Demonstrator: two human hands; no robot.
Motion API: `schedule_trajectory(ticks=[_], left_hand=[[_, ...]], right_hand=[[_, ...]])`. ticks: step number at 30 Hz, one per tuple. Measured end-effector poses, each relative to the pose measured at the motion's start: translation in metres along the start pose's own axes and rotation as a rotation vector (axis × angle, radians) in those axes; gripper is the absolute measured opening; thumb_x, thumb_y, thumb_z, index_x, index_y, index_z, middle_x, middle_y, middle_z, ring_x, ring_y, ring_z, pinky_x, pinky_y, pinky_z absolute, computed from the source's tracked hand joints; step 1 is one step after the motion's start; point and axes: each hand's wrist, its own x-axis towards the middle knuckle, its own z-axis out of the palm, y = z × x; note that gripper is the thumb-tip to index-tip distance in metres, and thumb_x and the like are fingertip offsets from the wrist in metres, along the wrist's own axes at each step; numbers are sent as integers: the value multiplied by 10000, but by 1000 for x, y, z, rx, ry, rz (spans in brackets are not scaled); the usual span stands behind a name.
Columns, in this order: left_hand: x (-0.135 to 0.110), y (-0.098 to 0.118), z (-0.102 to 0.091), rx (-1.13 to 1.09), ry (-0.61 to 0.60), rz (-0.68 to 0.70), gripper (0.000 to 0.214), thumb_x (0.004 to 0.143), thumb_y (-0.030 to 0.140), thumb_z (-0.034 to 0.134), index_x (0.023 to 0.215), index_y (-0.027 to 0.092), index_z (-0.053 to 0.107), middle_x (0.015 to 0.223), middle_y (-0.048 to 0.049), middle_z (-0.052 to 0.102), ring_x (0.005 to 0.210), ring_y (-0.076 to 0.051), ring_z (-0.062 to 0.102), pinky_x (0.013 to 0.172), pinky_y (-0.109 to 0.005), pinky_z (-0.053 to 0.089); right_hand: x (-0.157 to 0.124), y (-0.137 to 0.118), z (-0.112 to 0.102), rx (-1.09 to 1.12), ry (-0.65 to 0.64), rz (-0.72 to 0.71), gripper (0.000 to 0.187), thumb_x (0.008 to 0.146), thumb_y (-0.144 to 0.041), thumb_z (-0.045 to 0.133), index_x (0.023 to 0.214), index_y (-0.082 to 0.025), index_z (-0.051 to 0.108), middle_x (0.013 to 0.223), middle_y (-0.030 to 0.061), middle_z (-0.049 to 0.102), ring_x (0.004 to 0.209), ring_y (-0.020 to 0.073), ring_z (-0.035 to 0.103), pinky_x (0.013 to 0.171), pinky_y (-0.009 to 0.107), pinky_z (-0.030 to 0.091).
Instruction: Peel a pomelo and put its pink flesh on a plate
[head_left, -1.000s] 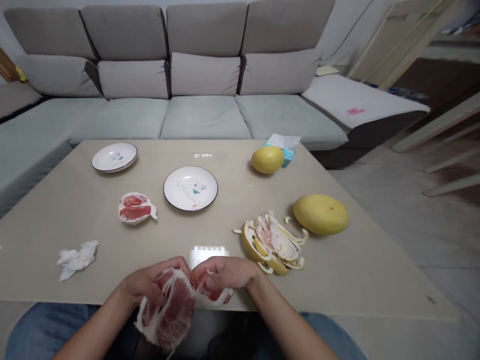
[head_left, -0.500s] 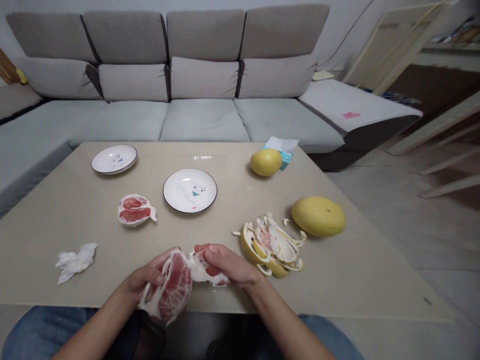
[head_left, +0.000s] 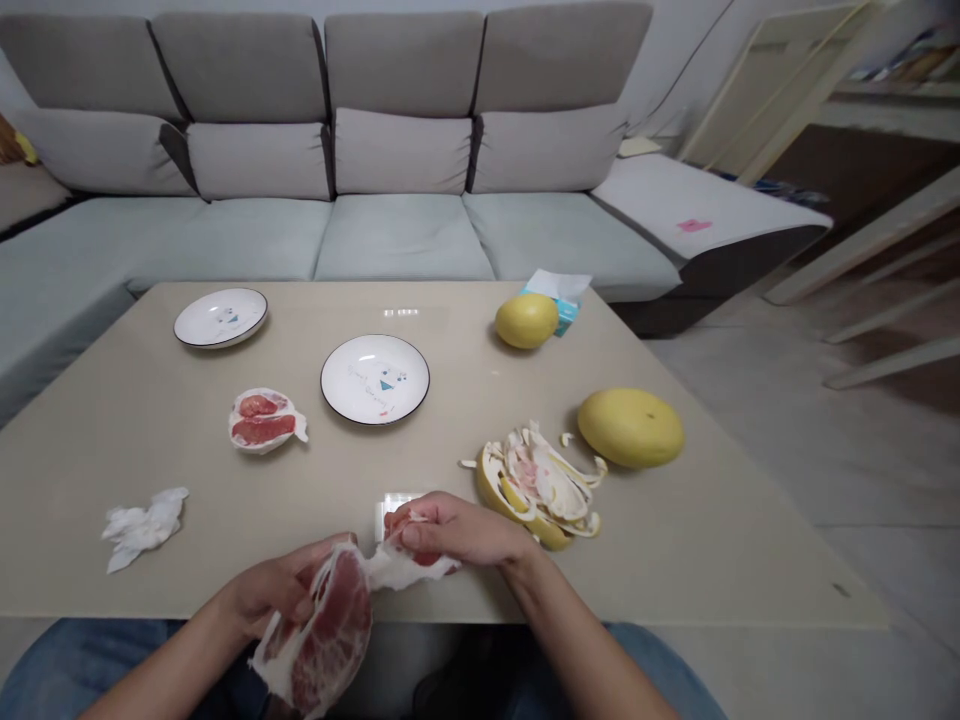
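Observation:
My left hand (head_left: 274, 590) is closed round a big chunk of peeled pomelo (head_left: 330, 635), pink flesh with white pith, held at the table's near edge. My right hand (head_left: 450, 530) pinches a smaller pink segment (head_left: 409, 568) that hangs on to the chunk by a strip of white membrane. Both hands sit just over the front edge of the beige table (head_left: 187, 450). Behind my right hand lies a small clear plastic thing (head_left: 390, 503), partly hidden.
A pile of yellow peel (head_left: 540, 485) lies right of my right hand. Two whole pomelos (head_left: 630, 428) (head_left: 526, 320), two white plates (head_left: 375, 378) (head_left: 220, 317), another peeled piece (head_left: 259, 420), a crumpled tissue (head_left: 142, 525) and a tissue pack (head_left: 562, 295) are on the table. A grey sofa (head_left: 397, 200) stands behind.
My hands have drawn apart: the left has dropped down and left with the big chunk, while the right keeps the small segment at the table edge, stretching the membrane between them.

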Motion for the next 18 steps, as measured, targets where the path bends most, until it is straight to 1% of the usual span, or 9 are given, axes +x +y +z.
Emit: schedule_trajectory(ticks=[3,6,8,10,12,15,18], left_hand=[[-9,2,-1,65,45,-41,484,510,234,904,940,186,687,818,-12,694,670,-141,632,606,-201,469],[-16,6,-6,113,84,-60,533,516,232,905,996,199,678,830,-6,691,677,-139,626,594,-190,447],[-18,8,-8,145,78,-68,529,510,227,905,979,202,662,799,10,675,648,-122,601,571,-176,422],[-17,10,-6,181,49,-90,479,509,220,896,916,197,643,755,23,650,617,-107,568,550,-167,398],[-15,10,-3,211,22,-121,424,512,189,867,860,191,625,723,29,632,601,-105,547,524,-163,378],[-12,11,3,252,26,-176,401,502,94,784,850,194,610,727,34,642,601,-112,543,487,-163,364],[-12,11,6,313,66,-235,398,484,38,691,831,202,585,709,52,651,587,-111,533,463,-159,356]], right_hand=[[0,1,-6,6,2,-8,496,796,-633,675,915,-152,652,732,-43,458,613,68,383,517,174,296],[1,5,-10,27,6,-1,489,806,-627,669,945,-159,653,720,-47,448,601,70,372,495,172,284],[1,7,-12,25,15,6,484,812,-622,666,961,-162,657,718,-45,455,601,73,378,496,175,290],[-1,8,-14,8,26,10,481,815,-613,669,983,-162,668,745,-35,482,614,75,400,515,180,307],[-4,6,-15,-15,26,10,471,819,-603,670,988,-163,682,786,-23,514,635,75,421,548,186,327],[-9,1,-16,-58,-3,-19,464,814,-607,669,931,-158,696,830,-10,549,667,81,438,602,200,350],[-12,-3,-15,-118,-32,-45,465,828,-609,649,892,-150,690,793,-14,537,666,88,423,600,205,336]])
